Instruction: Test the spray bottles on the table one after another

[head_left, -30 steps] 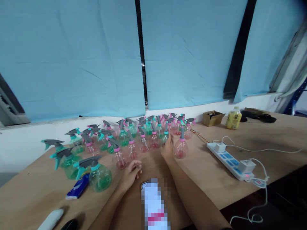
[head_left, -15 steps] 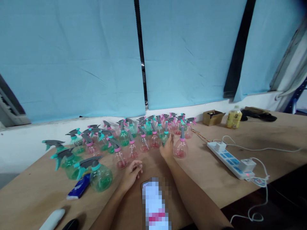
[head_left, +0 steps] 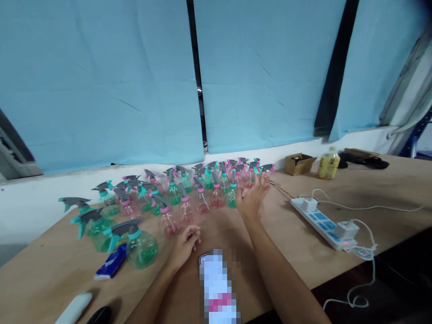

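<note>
Many small spray bottles (head_left: 202, 189) with grey triggers stand crowded on the wooden table (head_left: 290, 252), some pink, some green. My right hand (head_left: 252, 199) is lifted at the right end of the group, fingers spread, right beside a green bottle (head_left: 231, 193). It covers the spot where a lone pink bottle stood, and that bottle is hidden. My left hand (head_left: 184, 245) rests on the table with loosely curled fingers and holds nothing; the nearest bottle is a pink one (head_left: 168, 222). A larger green bottle (head_left: 141, 247) stands to its left.
A white power strip (head_left: 324, 220) with plugs and cables lies to the right. At the back right are a cardboard box (head_left: 299, 164), a yellow drink bottle (head_left: 329, 164) and black items (head_left: 362, 161). A blue packet (head_left: 111, 265), a white object (head_left: 72, 308) and a blurred phone (head_left: 218, 288) lie near me.
My right hand has risen from the table and swung right, fingers now spread over the place of the lone pink bottle. My left hand has stayed put.
</note>
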A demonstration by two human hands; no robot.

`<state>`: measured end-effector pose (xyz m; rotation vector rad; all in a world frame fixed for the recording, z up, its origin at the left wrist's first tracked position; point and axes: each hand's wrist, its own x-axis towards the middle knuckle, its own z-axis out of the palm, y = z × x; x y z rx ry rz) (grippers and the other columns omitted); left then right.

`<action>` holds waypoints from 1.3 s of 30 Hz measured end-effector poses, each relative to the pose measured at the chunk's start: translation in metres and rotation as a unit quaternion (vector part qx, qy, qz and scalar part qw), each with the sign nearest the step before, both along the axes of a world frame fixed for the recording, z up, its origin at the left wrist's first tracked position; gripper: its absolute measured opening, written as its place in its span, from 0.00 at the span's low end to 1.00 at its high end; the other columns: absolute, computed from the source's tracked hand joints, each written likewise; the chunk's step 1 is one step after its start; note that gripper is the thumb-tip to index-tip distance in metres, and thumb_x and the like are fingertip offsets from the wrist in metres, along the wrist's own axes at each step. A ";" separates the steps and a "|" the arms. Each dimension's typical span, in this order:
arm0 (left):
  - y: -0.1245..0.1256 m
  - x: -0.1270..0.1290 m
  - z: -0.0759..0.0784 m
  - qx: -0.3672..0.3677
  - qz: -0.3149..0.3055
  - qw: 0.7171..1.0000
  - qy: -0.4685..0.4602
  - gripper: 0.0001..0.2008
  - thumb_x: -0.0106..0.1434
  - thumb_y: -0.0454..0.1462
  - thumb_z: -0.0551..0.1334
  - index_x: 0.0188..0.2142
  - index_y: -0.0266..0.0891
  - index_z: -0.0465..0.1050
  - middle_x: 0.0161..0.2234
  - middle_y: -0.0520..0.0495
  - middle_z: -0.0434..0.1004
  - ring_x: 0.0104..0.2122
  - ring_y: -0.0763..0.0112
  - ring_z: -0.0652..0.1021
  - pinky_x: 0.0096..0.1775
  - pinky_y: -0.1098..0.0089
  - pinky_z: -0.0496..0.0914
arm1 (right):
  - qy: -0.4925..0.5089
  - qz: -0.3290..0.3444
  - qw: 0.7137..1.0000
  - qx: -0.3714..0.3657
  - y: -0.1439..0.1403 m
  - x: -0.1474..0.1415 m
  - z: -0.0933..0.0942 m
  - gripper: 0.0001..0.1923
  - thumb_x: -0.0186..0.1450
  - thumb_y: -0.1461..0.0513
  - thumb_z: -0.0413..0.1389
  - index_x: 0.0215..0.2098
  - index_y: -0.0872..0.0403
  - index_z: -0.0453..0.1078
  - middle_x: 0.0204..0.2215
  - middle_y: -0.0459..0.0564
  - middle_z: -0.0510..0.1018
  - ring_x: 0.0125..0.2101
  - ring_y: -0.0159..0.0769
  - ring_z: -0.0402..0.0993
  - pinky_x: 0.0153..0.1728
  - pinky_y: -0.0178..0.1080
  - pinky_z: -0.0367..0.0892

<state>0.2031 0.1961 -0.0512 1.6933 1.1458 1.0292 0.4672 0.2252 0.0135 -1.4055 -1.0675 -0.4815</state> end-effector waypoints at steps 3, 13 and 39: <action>0.000 0.001 0.001 0.000 0.000 1.000 -0.003 0.16 0.61 0.49 0.58 0.41 0.39 0.69 0.25 0.54 0.72 0.19 0.75 0.69 0.25 0.73 0.63 | 0.047 -0.002 0.999 0.005 0.010 0.020 -0.014 0.34 0.60 0.62 0.50 0.63 0.62 0.51 0.59 0.66 0.61 0.62 0.54 0.52 0.58 0.57 0.52; -0.002 0.002 0.005 -0.008 0.006 1.000 -0.004 0.16 0.60 0.48 0.58 0.40 0.39 0.70 0.24 0.54 0.72 0.19 0.75 0.69 0.25 0.73 0.63 | 0.176 0.182 0.963 -0.088 0.033 0.017 -0.039 0.12 0.57 0.58 0.53 0.31 0.58 0.74 0.19 0.45 0.70 0.23 0.34 0.64 0.29 0.36 0.63; -0.001 0.000 0.002 -0.001 0.000 1.000 0.001 0.16 0.60 0.50 0.59 0.34 0.39 0.72 0.24 0.53 0.73 0.19 0.75 0.69 0.24 0.74 0.63 | 0.263 0.720 0.614 -0.188 0.010 -0.086 -0.014 0.10 0.48 0.65 0.52 0.27 0.54 0.73 0.22 0.44 0.75 0.22 0.30 0.69 0.28 0.34 0.65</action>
